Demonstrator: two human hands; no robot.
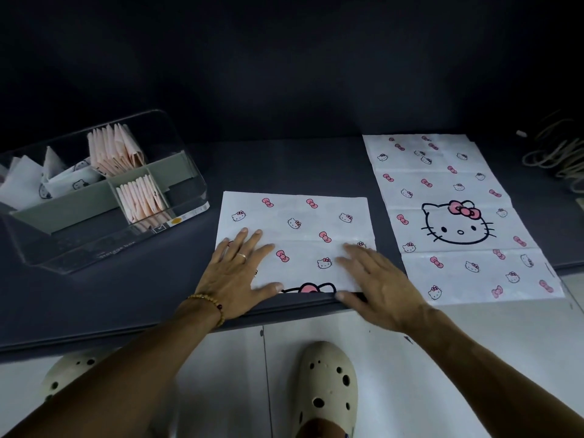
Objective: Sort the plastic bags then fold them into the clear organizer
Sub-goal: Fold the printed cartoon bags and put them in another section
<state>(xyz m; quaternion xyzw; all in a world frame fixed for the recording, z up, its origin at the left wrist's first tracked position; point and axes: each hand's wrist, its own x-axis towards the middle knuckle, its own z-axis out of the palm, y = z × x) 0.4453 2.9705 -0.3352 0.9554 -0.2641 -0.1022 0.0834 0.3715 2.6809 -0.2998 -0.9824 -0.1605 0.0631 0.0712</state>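
Observation:
A white cat-print plastic bag [300, 226], folded over, lies flat at the table's front edge. My left hand [237, 273] presses its left part with straight, spread fingers. My right hand [379, 279] presses its lower right corner, fingers flat. A second, unfolded white cat-print bag [458, 216] lies flat to the right. At the left stands the clear organizer [192, 197]. It holds folded pink bags [117, 150] in the back section and more folded pink bags [142, 197] in the front one. Folded white bags [63, 181] sit in its left section.
The dark table [110, 298] ends at its front edge just under my hands. Coiled pale cords [556, 153] lie at the far right. Below are the white floor and my cream clogs [328, 387].

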